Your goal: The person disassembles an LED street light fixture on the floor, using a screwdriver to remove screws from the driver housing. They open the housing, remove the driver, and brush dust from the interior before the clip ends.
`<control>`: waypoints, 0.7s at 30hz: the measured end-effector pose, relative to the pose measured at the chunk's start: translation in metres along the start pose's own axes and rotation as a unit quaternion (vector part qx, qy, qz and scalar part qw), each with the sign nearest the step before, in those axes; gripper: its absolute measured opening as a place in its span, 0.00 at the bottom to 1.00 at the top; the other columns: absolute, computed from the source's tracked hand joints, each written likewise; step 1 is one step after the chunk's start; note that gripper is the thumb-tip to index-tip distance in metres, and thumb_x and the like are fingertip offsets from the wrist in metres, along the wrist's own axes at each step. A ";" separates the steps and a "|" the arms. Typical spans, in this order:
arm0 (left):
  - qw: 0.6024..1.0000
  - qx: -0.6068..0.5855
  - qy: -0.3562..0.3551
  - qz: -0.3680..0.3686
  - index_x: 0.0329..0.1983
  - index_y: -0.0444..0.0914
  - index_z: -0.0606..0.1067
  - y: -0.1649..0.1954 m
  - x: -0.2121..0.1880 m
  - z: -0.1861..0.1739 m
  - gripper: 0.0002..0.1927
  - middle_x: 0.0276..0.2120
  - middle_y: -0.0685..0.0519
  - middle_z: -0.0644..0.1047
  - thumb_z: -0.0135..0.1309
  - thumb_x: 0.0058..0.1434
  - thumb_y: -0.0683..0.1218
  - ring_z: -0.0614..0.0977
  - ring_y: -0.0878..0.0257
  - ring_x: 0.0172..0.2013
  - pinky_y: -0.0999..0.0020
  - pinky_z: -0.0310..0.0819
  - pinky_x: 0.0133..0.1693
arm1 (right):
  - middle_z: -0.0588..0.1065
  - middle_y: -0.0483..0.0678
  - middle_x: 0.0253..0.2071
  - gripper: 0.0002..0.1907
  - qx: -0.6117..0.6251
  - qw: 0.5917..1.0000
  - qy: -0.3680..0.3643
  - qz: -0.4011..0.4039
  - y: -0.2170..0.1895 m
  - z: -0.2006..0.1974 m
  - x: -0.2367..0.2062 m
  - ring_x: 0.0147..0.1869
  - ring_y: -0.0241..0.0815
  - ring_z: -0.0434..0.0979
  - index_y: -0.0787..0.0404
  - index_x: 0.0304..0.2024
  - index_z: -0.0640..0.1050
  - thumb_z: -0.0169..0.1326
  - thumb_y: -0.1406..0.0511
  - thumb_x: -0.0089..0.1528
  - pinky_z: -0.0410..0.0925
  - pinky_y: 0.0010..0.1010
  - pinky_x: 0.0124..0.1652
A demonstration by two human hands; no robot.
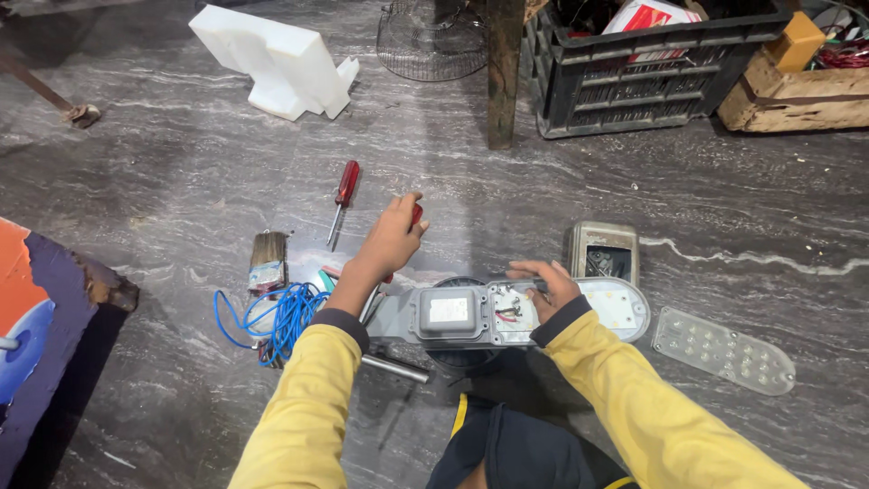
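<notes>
**Opened lamp housing on grey marble floor**

Nearest, flat grey oblong lamp housing, cover off, pressed under loosely spread right hand. Left hand fisted around red-handled tool. Beside: tangled blue wire, ribbed clear lens. Farther: red screwdriver, white foam block, black crate.

Grey, streaked stone floor fills the view, dimly lit. A dark wooden post stands at the top, a black plastic crate just right of it.
</notes>
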State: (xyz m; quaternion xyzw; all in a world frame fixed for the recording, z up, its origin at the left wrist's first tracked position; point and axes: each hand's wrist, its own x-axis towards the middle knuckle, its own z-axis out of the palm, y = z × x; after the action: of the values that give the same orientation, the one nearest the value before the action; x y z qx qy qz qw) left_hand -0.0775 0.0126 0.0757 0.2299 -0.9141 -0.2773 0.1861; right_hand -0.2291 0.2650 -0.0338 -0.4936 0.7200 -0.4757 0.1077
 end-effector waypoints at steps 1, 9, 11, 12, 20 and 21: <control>1.000 0.011 0.008 0.003 0.65 0.35 0.65 0.000 0.000 0.000 0.27 0.55 0.34 0.72 0.56 0.63 0.44 0.74 0.35 0.55 0.49 0.69 0.54 | 0.83 0.43 0.50 0.26 -0.002 1.000 -0.003 0.000 0.000 0.000 0.001 0.62 0.44 0.78 0.54 0.56 0.75 0.51 0.79 0.58 0.48 0.50 0.73; 0.995 0.025 0.008 -0.097 0.63 0.33 0.63 -0.006 -0.007 0.003 0.32 0.55 0.33 0.72 0.61 0.58 0.44 0.74 0.36 0.56 0.49 0.69 0.56 | 0.82 0.42 0.51 0.25 0.003 1.000 -0.018 0.014 -0.002 -0.001 0.002 0.64 0.43 0.77 0.53 0.56 0.74 0.50 0.78 0.58 0.47 0.50 0.73; 0.995 0.023 0.011 -0.096 0.63 0.33 0.63 -0.006 -0.008 0.004 0.32 0.55 0.33 0.72 0.61 0.58 0.43 0.74 0.36 0.56 0.50 0.69 0.56 | 0.82 0.42 0.51 0.26 0.001 1.000 -0.018 0.011 -0.002 -0.002 0.002 0.64 0.43 0.77 0.53 0.57 0.74 0.50 0.79 0.58 0.47 0.50 0.73; 0.996 0.022 0.012 -0.091 0.63 0.33 0.63 -0.007 -0.008 0.005 0.32 0.55 0.33 0.72 0.61 0.58 0.43 0.74 0.36 0.56 0.50 0.69 0.56 | 0.82 0.42 0.51 0.26 0.003 1.000 -0.019 0.011 -0.002 -0.002 0.002 0.64 0.43 0.76 0.53 0.57 0.74 0.49 0.79 0.58 0.47 0.50 0.73; 0.992 0.041 -0.028 -0.119 0.66 0.34 0.60 -0.013 -0.013 0.006 0.36 0.58 0.32 0.68 0.62 0.59 0.48 0.72 0.35 0.58 0.49 0.68 0.57 | 0.82 0.43 0.52 0.27 0.008 0.999 -0.028 0.019 -0.001 -0.002 0.002 0.65 0.42 0.76 0.53 0.57 0.74 0.46 0.80 0.59 0.45 0.49 0.74; 0.990 0.052 -0.033 -0.123 0.67 0.34 0.60 -0.013 -0.013 0.006 0.36 0.59 0.32 0.67 0.62 0.60 0.50 0.71 0.34 0.58 0.49 0.67 0.58 | 0.82 0.43 0.53 0.28 0.006 0.999 -0.028 0.018 0.000 -0.002 0.002 0.66 0.43 0.75 0.53 0.57 0.74 0.45 0.81 0.58 0.45 0.49 0.74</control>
State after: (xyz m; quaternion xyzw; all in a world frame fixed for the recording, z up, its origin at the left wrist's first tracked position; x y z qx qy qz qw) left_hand -0.0657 0.0120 0.0610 0.3408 -0.8976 -0.2580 0.1077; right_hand -0.2313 0.2641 -0.0319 -0.4932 0.7225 -0.4640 0.1395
